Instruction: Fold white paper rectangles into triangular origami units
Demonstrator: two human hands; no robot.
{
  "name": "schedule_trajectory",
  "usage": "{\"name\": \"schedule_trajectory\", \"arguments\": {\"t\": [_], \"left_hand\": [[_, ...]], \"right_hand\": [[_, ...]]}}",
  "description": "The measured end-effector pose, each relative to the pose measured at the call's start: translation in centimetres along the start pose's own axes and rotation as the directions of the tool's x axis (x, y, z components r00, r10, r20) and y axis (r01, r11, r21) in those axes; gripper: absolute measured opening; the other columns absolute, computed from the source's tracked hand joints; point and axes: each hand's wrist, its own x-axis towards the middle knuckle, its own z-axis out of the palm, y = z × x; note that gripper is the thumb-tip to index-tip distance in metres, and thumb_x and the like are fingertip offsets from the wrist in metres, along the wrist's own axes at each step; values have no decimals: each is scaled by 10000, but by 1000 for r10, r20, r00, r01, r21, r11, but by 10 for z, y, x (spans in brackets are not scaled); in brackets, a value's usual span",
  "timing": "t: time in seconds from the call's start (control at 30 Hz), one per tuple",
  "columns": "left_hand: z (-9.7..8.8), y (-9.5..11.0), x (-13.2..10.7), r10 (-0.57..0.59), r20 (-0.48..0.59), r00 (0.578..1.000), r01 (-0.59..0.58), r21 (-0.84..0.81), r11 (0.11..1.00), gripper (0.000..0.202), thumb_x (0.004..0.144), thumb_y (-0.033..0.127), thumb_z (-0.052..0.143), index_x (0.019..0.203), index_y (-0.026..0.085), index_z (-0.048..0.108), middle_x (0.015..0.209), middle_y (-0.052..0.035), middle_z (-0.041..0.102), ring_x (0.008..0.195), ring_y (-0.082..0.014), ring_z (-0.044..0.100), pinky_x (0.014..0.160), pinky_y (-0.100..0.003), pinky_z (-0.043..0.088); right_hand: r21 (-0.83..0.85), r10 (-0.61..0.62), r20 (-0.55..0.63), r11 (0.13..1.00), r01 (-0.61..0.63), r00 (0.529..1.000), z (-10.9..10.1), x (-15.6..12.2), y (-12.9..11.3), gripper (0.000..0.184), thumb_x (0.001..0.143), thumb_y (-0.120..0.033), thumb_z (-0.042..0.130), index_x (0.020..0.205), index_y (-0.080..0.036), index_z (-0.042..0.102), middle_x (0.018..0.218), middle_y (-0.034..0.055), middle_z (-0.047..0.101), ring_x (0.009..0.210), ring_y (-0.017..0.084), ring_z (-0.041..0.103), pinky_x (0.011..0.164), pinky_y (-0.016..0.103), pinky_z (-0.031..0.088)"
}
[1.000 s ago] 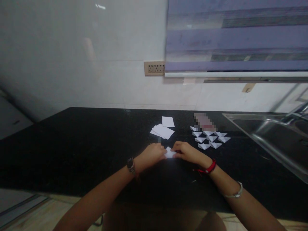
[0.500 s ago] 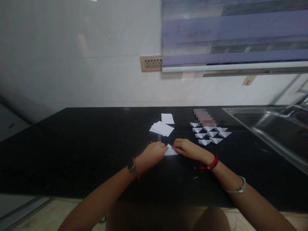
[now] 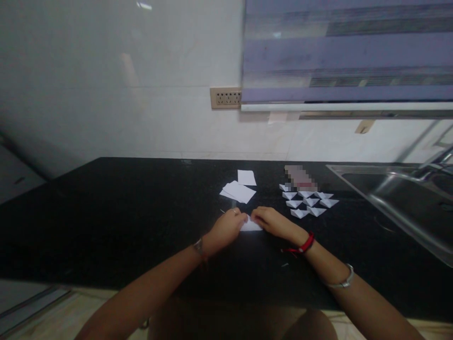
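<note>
On the black countertop lies a small white sheet of paper, partly folded, between my two hands. My left hand, with a ring on one finger, has its fingers closed on the paper's left side. The fingers of my right hand are bent and pressed together on its right side. Fingertips hide the upper part of the paper. Just beyond my hands are loose white paper sheets, overlapping, and one separate sheet behind them. Several folded paper pieces sit in rows to the right.
A blurred-out flat pinkish object lies behind the folded pieces. The metal sink is set into the counter at right. A tiny white scrap lies near my right forearm. On the wall are a socket strip and a purple blind.
My right hand's fingers have shifted slightly left over the paper, and the pointed top flap between my hands no longer stands out. The view has tilted slightly.
</note>
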Motion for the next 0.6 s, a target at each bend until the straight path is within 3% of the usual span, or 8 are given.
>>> {"name": "schedule_trajectory", "arguments": {"t": [0.23, 0.47, 0.6], "left_hand": [[-5, 16, -6, 61, 79, 995, -81, 273, 959, 171, 813, 105, 388, 901, 146, 529, 914, -62, 535, 804, -170, 506, 685, -278, 420], [-10, 25, -13, 51, 161, 986, -91, 254, 963, 220, 810, 74, 372, 962, 139, 517, 897, -75, 563, 801, -180, 539, 680, -295, 437], [-11, 16, -10, 89, 167, 982, -123, 206, 971, 220, 808, 99, 372, 925, 161, 548, 873, -64, 556, 778, -174, 534, 661, -278, 435]], "right_hand": [[-38, 15, 3, 999, -15, 1000, 2, 2, -1, 181, 818, -111, 381, 778, -105, 558, 754, 75, 569, 696, 135, 509, 668, 242, 390], [-51, -39, -34, 998, 37, 999, 0, 0, -2, 190, 798, -93, 410, 794, -112, 599, 795, 75, 559, 721, 126, 511, 667, 226, 401], [-104, -140, 34, 984, 143, 990, -5, -2, 2, 200, 756, -60, 450, 770, -124, 639, 823, 81, 579, 810, 150, 517, 731, 252, 401]]}}
